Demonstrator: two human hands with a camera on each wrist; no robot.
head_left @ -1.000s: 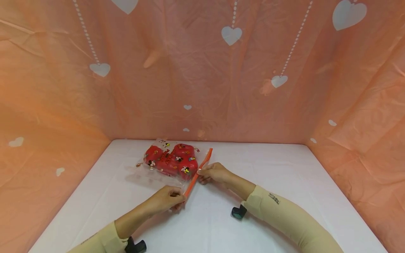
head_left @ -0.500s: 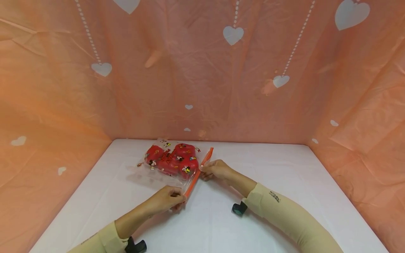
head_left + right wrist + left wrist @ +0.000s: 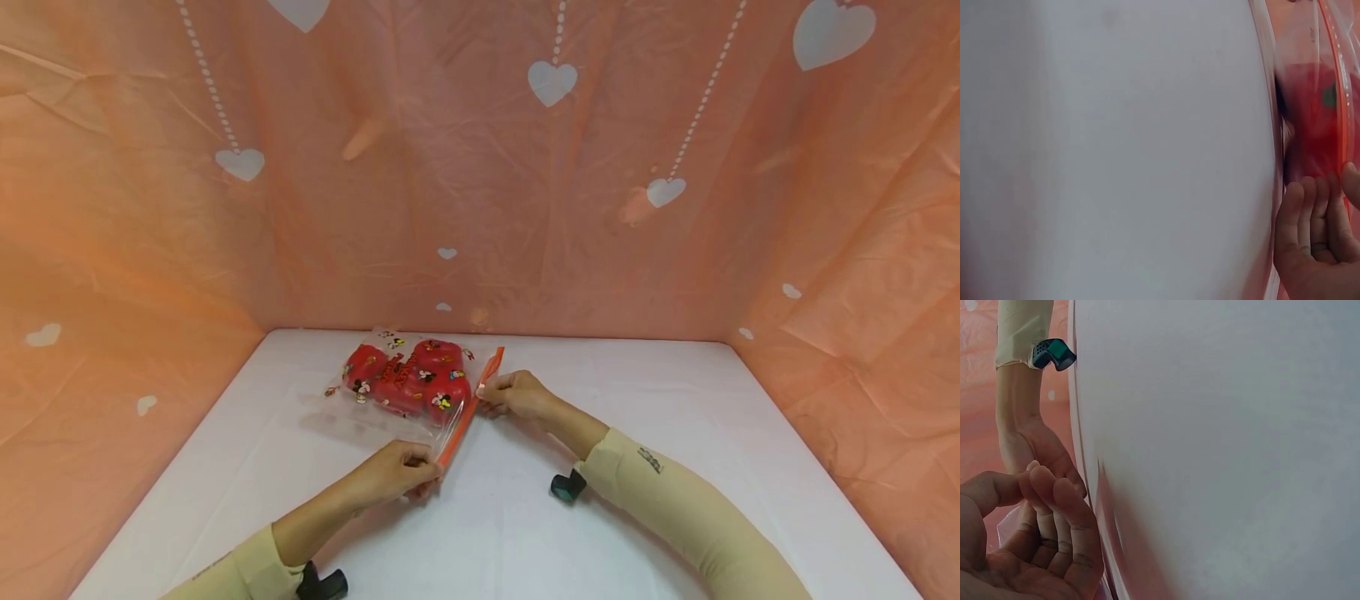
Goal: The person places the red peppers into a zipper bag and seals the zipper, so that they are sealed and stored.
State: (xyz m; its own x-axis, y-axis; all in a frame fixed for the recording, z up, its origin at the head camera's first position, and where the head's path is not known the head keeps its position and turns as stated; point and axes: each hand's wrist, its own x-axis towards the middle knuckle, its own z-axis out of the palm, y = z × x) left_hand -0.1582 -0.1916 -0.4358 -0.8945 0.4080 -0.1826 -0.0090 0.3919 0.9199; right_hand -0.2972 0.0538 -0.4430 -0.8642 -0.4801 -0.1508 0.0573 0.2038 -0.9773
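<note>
A clear zip bag (image 3: 405,375) printed with small cartoon figures lies toward the back of the table, with rounded red contents (image 3: 1313,125) showing through it. Its orange zip strip (image 3: 461,429) runs slantwise along the right side. My left hand (image 3: 393,475) pinches the near end of that strip between thumb and fingers. Farther up the strip, my right hand (image 3: 519,395) pinches it, and the far end sticks out beyond the fingertips. In the left wrist view the left fingers (image 3: 1079,537) are curled, with a bit of clear plastic behind them.
The white table (image 3: 600,400) reaches back to an orange curtain (image 3: 480,192) printed with white hearts. Similar cloth hangs at both sides. Each forearm wears a beige sleeve (image 3: 675,500) with a small black camera (image 3: 567,486) at the wrist.
My right hand has slid a little up along the orange strip, toward its far end. The left hand keeps its place at the near end, and the bag has hardly moved.
</note>
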